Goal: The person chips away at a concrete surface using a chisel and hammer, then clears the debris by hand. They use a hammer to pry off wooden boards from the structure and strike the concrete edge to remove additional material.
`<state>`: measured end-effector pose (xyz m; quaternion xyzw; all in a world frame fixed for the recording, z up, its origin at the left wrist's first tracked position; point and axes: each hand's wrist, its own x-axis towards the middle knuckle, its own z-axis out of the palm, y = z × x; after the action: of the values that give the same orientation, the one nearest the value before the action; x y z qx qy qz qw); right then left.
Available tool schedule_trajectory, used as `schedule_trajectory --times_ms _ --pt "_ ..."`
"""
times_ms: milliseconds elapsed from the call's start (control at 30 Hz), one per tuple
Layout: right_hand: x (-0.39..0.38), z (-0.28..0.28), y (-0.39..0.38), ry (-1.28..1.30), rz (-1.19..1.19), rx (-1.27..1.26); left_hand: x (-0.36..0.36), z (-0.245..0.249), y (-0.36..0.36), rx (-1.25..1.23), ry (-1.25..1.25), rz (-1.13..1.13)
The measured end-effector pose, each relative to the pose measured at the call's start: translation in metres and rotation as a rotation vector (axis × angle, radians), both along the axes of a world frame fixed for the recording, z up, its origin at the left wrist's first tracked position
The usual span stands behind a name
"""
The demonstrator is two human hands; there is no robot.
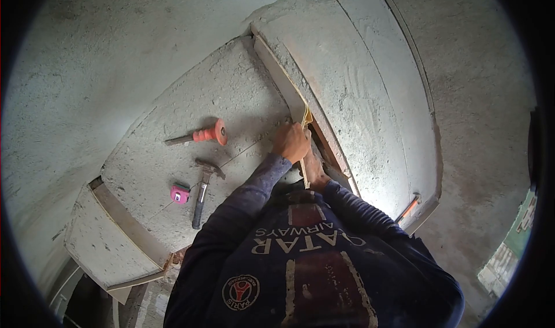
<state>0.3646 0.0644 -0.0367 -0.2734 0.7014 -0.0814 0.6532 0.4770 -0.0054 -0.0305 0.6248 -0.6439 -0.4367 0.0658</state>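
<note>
Overall, grey concrete fills the view, built in broad step-like levels with curving outer edges. The middle slab (237, 79) is rough and pitted, with a thin line running across it under the tools. To the right lies a second slab (352, 68), streaked and dusty, a narrow seam along its outer side and a bright patch of light near its lower corner. At lower left sits another slab (115, 235), with a dark space (89, 302) beneath it. A plain grey rendered wall (156, 33) sweeps round the upper left; more bare grey surface extends on the right, and small pale blocks (500, 270) show at the far right edge.

Between the middle and right slabs stands a pale upright board (278, 73), and past its lower end a dark, brownish gap (324, 146) opens. Just there is a thin strip (306, 180), its edge running beneath the hands. The left hand (292, 142) has its grip curled closed around the strip's upper part. The right hand (315, 169) lies just beside it, against the gap; its fingers are hidden, so I cannot tell how its grip stands.

On the middle slab lie a chisel (199, 135) with an orange guard, a claw hammer (200, 198) and, just beside it, a pink tape measure (180, 194). An orange-handled tool (409, 208) rests near the right slab's lower corner.
</note>
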Motion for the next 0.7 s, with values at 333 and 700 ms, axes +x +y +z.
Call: schedule_trajectory --times_ms 333,700 --pt "0.068 0.029 -0.005 -0.054 -0.478 0.216 0.048 0.052 -0.041 0.054 -0.091 -0.323" --pt "0.106 0.118 -0.043 -0.223 -0.588 0.348 0.061 0.052 -0.091 -0.322 -0.301 -1.182"
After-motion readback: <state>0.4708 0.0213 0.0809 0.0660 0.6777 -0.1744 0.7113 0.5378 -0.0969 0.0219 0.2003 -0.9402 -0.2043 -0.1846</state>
